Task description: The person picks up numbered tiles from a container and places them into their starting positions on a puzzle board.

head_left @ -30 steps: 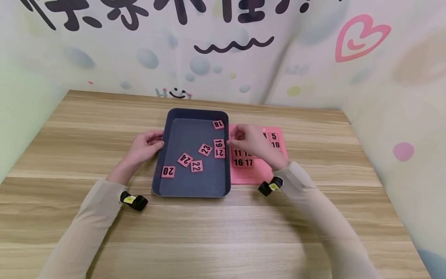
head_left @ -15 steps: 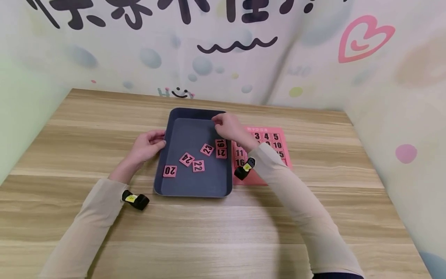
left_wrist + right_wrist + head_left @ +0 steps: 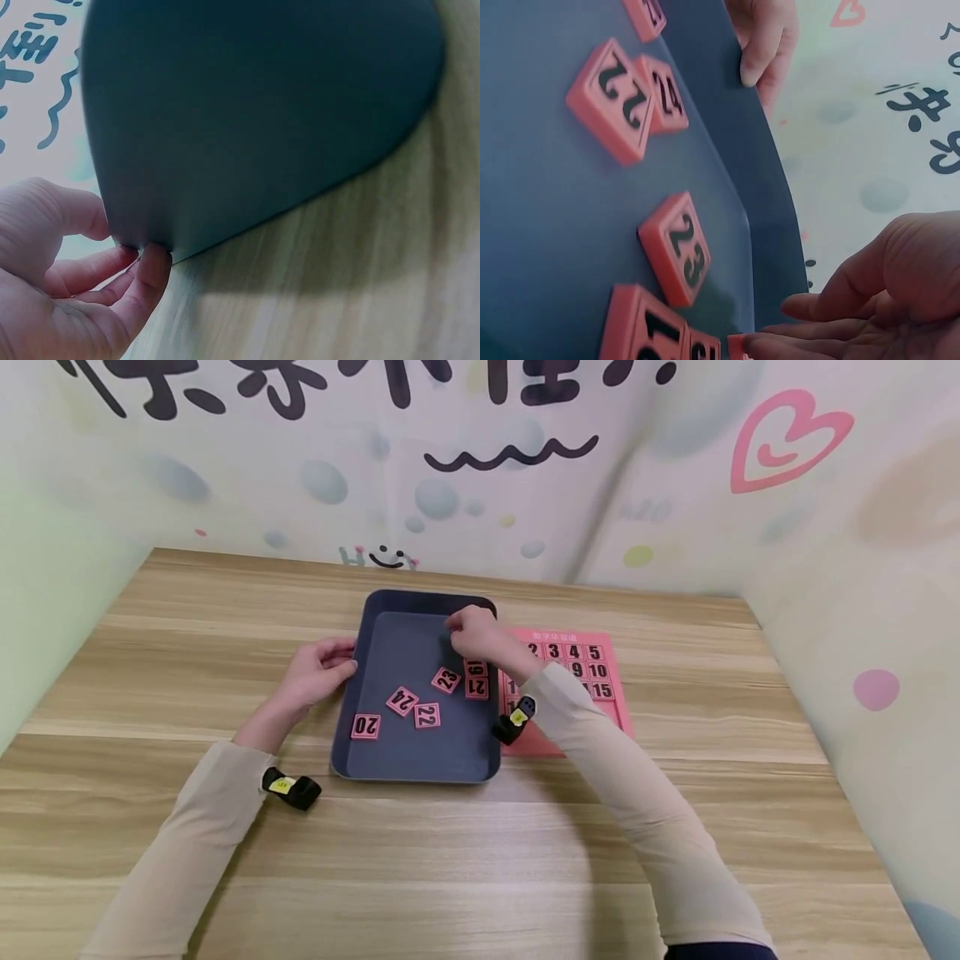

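Wooden table (image 3: 465, 860), left grip (image 3: 317, 675) on tray (image 3: 412, 756), right grip (image 3: 480, 633) by numbered tiles (image 3: 446, 680)

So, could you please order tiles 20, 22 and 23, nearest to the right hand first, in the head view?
1. Tile 23, centre-right of the tray.
2. Tile 22, lower, further left.
3. Tile 20, near the tray's left side.

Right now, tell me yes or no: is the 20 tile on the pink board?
No, the 20 tile lies in the dark tray.
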A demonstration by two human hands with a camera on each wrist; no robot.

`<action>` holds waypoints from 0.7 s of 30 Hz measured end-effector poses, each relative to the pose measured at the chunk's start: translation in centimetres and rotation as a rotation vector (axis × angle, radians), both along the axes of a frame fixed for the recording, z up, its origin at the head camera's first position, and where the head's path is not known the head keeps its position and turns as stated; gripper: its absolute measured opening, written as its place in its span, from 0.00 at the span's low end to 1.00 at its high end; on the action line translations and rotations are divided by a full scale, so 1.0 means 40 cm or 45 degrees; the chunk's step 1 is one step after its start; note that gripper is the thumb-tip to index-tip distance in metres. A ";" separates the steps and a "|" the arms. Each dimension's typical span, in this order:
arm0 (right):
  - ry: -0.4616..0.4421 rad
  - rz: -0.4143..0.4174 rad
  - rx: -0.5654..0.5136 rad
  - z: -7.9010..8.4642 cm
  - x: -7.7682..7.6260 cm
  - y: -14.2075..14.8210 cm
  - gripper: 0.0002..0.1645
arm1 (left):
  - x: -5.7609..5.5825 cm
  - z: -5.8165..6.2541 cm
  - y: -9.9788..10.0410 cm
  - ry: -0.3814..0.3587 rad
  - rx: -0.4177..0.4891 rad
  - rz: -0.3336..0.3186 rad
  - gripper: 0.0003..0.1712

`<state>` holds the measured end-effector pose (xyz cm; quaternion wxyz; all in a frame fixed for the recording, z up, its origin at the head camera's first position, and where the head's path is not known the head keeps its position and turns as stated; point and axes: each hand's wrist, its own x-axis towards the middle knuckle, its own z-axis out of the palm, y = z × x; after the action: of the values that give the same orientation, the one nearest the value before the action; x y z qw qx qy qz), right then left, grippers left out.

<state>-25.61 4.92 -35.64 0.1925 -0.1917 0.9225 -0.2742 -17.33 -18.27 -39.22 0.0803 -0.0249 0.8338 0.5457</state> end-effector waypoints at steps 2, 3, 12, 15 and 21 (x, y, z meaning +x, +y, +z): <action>-0.016 0.021 -0.026 -0.002 0.006 -0.006 0.24 | 0.000 0.000 0.000 0.002 -0.003 -0.003 0.25; -0.018 0.039 -0.033 -0.002 0.009 -0.009 0.24 | 0.000 0.000 0.000 0.005 -0.004 -0.005 0.25; -0.093 -0.084 -0.229 0.001 -0.012 -0.012 0.20 | -0.002 -0.004 -0.001 0.023 0.003 -0.012 0.25; -0.081 -0.131 -0.251 -0.011 -0.036 -0.006 0.20 | -0.001 -0.004 -0.002 0.028 0.003 -0.012 0.25; -0.086 -0.148 -0.266 -0.040 -0.062 -0.001 0.21 | 0.000 -0.005 -0.003 0.029 0.001 -0.015 0.24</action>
<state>-28.11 4.89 -37.23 0.1861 -0.1478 0.8914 -0.3859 -17.34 -18.37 -39.41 0.0740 -0.0135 0.8345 0.5458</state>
